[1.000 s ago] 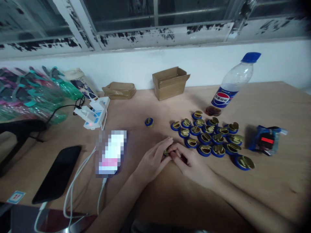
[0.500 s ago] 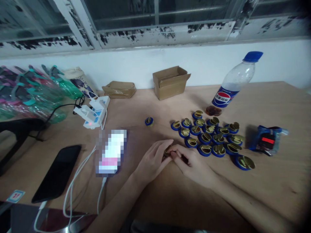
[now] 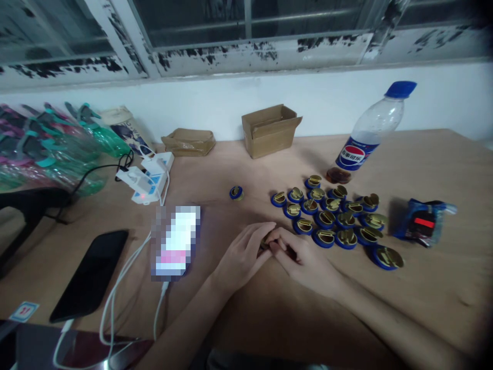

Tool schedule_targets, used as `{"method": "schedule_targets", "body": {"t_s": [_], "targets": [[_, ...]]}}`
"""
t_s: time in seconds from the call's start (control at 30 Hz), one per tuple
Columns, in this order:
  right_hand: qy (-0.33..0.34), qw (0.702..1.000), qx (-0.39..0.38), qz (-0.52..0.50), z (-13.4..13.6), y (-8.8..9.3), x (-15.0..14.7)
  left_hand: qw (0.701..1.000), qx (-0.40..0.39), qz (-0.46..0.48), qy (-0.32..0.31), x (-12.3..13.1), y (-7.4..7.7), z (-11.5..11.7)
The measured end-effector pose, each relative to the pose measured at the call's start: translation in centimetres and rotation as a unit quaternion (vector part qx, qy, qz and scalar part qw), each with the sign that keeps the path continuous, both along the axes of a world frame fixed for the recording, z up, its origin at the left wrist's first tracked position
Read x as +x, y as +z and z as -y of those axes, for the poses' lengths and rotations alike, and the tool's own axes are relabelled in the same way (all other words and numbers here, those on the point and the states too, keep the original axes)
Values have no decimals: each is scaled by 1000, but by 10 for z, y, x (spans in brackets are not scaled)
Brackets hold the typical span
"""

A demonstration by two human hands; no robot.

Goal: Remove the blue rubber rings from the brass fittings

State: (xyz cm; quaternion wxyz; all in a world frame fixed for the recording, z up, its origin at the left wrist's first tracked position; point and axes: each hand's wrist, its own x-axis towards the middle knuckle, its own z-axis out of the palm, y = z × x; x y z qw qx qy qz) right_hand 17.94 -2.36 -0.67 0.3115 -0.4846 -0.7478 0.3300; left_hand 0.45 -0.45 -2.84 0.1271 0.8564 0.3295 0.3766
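Observation:
My left hand [image 3: 242,254] and my right hand [image 3: 304,259] rest on the wooden table [image 3: 269,318], fingertips meeting over a small brass-coloured piece [image 3: 265,240]. Both hands are pinched shut on it; most of it is hidden by the fingers. Just to the right lies a cluster of several round blue caps with brass inserts [image 3: 333,218]. One single blue cap [image 3: 236,192] lies apart, further back and to the left.
A lit phone [image 3: 176,240] and a dark phone [image 3: 91,275] lie at the left with white cables and a power strip [image 3: 144,181]. A cola bottle [image 3: 365,136], a small cardboard box [image 3: 269,131], a blue packet [image 3: 422,222] and a brown wrapped parcel [image 3: 188,142] stand around.

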Motion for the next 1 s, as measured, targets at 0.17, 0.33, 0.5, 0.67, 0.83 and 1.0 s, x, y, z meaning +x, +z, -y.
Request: {"method": "schedule_targets", "body": {"t_s": [0.17, 0.33, 0.5, 0.67, 0.83, 1.0], "targets": [[6, 1000, -5, -26, 0, 0, -1, 1000, 3, 7, -6, 0, 1, 0], [7, 999, -2, -51, -2, -2, -1, 1000, -14, 0, -11, 0, 3, 0], [-9, 998, -1, -63, -4, -3, 1, 1000, -13, -2, 1, 2, 1, 2], [1, 992, -70, -104, -6, -2, 3, 1000, -28, -3, 8, 4, 1, 4], [-27, 989, -78, -125, -10, -4, 5, 999, -37, -33, 3, 5, 3, 4], [-25, 990, -74, -117, -11, -6, 6, 999, -15, -36, -6, 6, 5, 4]]}}
